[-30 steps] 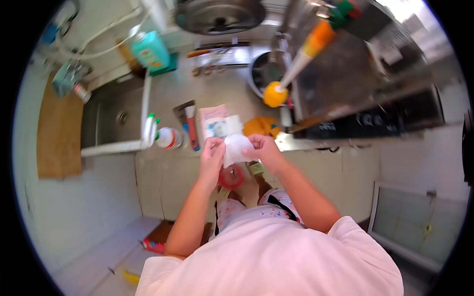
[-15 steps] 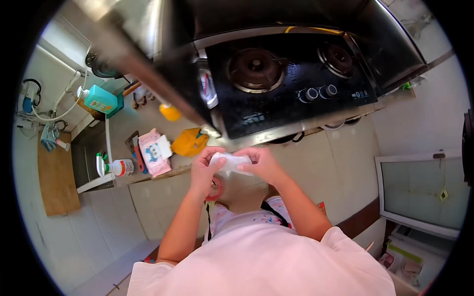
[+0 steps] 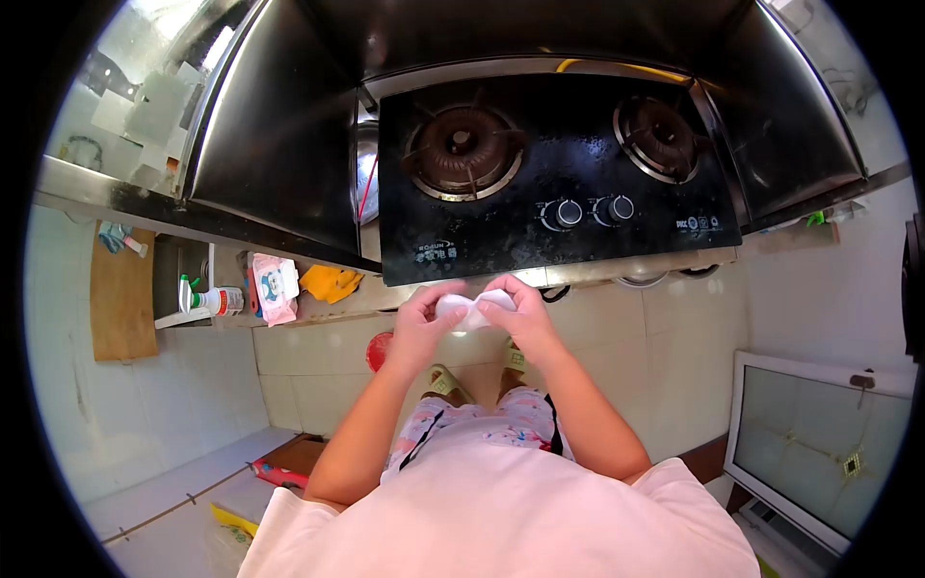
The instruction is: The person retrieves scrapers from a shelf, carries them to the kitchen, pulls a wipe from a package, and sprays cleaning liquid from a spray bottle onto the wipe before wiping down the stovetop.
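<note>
In the head view, the left hand [image 3: 420,322] and the right hand [image 3: 520,316] come together at the centre, both grasping a white wipe [image 3: 452,305]. Each has its thumb across the near face, fingers curled behind, and the wipe bunches between them.

Taking the hands as the dial's middle, the black glass gas cooktop [image 3: 540,246] spreads from 12 to 2 o'clock, its left burner [image 3: 461,143] at 12, its control knobs [image 3: 568,213] and right burner [image 3: 661,135] between 1 and 2. A dark steel panel [image 3: 275,144] stands towards 10 to 11.

Around 9 o'clock, going outward, lie an orange cloth [image 3: 330,283], a pink wet-wipe pack [image 3: 277,289] and a white spray bottle [image 3: 222,302] with a green-and-white trigger head, then a wooden board [image 3: 122,303]. A red vessel [image 3: 379,352] sits at 8; green sandals [image 3: 447,381] show at 5 to 6. At 4 o'clock is a white-framed glass door [image 3: 800,443].
</note>
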The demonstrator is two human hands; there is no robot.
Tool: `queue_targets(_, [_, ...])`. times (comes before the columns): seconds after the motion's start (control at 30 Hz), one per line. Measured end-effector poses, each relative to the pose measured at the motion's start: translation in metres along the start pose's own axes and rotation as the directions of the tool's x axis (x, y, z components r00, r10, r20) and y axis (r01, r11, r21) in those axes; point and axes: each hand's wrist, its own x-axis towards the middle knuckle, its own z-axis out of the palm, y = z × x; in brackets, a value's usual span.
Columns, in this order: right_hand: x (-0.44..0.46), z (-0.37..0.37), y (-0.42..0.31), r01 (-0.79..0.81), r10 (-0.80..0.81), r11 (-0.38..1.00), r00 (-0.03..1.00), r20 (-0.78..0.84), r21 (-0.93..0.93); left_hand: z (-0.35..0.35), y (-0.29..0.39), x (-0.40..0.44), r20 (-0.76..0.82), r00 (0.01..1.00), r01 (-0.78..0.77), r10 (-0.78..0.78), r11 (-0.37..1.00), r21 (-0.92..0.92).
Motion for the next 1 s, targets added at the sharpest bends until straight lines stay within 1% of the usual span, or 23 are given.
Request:
queue_targets(0.03, [0.003, 0.001, 0.003, 0.025, -0.026, 0.999, 0.999, -0.026, -0.034, -0.001, 0.000, -0.001, -0.003, 1.000, -0.003, 0.003, 1.000, -0.010])
queue_targets(0.07, [0.007, 0.003, 0.003, 0.050, -0.053, 0.996, 0.998, -0.044, -0.072, -0.006, 0.000, -0.002, -0.007, 1.000, -0.005, 0.007, 0.974, 0.226])
queue_targets(0.1, [0.008, 0.009, 0.000, 0.046, -0.048, 0.995, 0.998, -0.027, -0.086, -0.011, 0.000, -0.005, -0.020, 1.000, 0.001, 0.009, 0.894, 0.448])
queue_targets(0.13, [0.010, 0.018, -0.005, 0.030, -0.032, 0.997, 0.999, -0.028, -0.078, -0.016, -0.002, -0.008, -0.041, 0.999, 0.005, 0.015, 0.899, 0.437])
queue_targets(0.2, [0.016, 0.035, -0.005, 0.007, -0.008, 0.997, 1.000, -0.011, -0.079, -0.025, -0.011, -0.014, -0.140, 0.968, -0.161, 0.208, 0.944, 0.288])
queue_targets(0.23, [0.021, 0.041, -0.003, 0.000, 0.001, 0.995, 1.000, 0.003, -0.097, -0.030, -0.014, -0.018, -0.159, 0.965, -0.160, 0.211, 0.946, 0.283])
queue_targets(0.27, [0.026, 0.048, -0.001, -0.004, 0.005, 0.994, 1.000, 0.014, -0.112, -0.036, -0.016, -0.020, -0.155, 0.980, -0.120, 0.125, 0.992, 0.043])
queue_targets(0.3, [0.029, 0.057, 0.003, -0.001, 0.004, 0.993, 1.000, 0.022, -0.116, -0.045, -0.018, -0.023, -0.123, 0.991, -0.070, 0.046, 0.978, -0.196])
queue_targets(0.4, [0.035, 0.082, 0.011, -0.039, 0.046, 0.987, 0.998, 0.037, -0.155, -0.074, -0.025, -0.028, -0.125, 0.992, -0.020, 0.000, 0.987, -0.158])
queue_targets(0.47, [0.034, 0.098, 0.020, -0.154, 0.156, 0.986, 0.987, 0.040, -0.065, -0.092, -0.033, -0.031, -0.147, 0.989, -0.012, -0.012, 0.987, -0.159])
queue_targets(0.53, [0.034, 0.110, 0.030, -0.193, 0.193, 0.981, 0.981, 0.013, -0.035, -0.103, -0.039, -0.031, -0.153, 0.988, 0.010, -0.033, 0.988, -0.153])
queue_targets(0.6, [0.031, 0.117, 0.034, -0.268, 0.270, 0.963, 0.962, -0.051, 0.036, -0.104, -0.042, -0.029, -0.294, 0.956, -0.061, -0.010, 0.971, -0.233])
queue_targets(0.63, [0.031, 0.117, 0.035, -0.269, 0.271, 0.962, 0.960, -0.074, 0.044, -0.103, -0.041, -0.028, -0.271, 0.962, -0.046, -0.020, 0.970, -0.237])
queue_targets(0.67, [0.030, 0.114, 0.036, -0.274, 0.275, 0.961, 0.953, -0.124, 0.030, -0.101, -0.039, -0.029, -0.344, 0.926, -0.140, 0.157, 0.987, 0.075])
queue_targets(0.7, [0.029, 0.110, 0.037, -0.278, 0.277, 0.960, 0.945, -0.173, 0.018, -0.096, -0.029, -0.029, -0.350, 0.868, -0.209, 0.352, 0.899, 0.385])
queue_targets(0.73, [0.028, 0.103, 0.040, -0.247, 0.253, 0.967, 0.945, -0.207, 0.054, -0.088, -0.018, -0.029, -0.344, 0.844, -0.260, 0.412, 0.874, 0.410])
queue_targets(0.77, [0.025, 0.096, 0.040, -0.246, 0.255, 0.967, 0.940, -0.226, 0.068, -0.080, -0.013, -0.028, -0.324, 0.855, -0.259, 0.404, 0.875, 0.409])
queue_targets(0.8, [0.023, 0.089, 0.038, -0.095, 0.119, 0.992, 0.916, -0.383, 0.081, -0.073, -0.010, -0.025, -0.266, 0.848, -0.326, 0.458, 0.848, 0.419])
queue_targets(0.83, [0.024, 0.080, 0.036, 0.056, -0.012, 0.996, 0.849, -0.528, 0.068, -0.065, -0.008, -0.022, -0.212, 0.834, -0.391, 0.510, 0.816, 0.426])
queue_targets(0.87, [0.029, 0.065, 0.037, 0.203, -0.196, 0.978, 0.795, -0.573, -0.053, -0.056, -0.009, -0.018, -0.157, 0.833, -0.425, 0.530, 0.796, 0.431])
queue_targets(0.9, [0.032, 0.052, 0.029, 0.230, -0.343, 0.938, 0.730, -0.591, -0.260, -0.047, -0.009, -0.016, -0.150, 0.838, -0.422, 0.525, 0.797, 0.433])
queue_targets(0.97, [0.039, 0.048, -0.001, 0.240, -0.550, 0.806, 0.641, -0.535, -0.541, -0.028, -0.010, -0.012, -0.075, 0.877, -0.409, 0.474, 0.820, 0.400])
queue_targets(1.0, [0.046, 0.034, -0.004, 0.171, -0.640, 0.607, 0.684, -0.350, -0.776, -0.020, -0.009, -0.011, -0.057, 0.897, -0.377, 0.438, 0.827, 0.416])
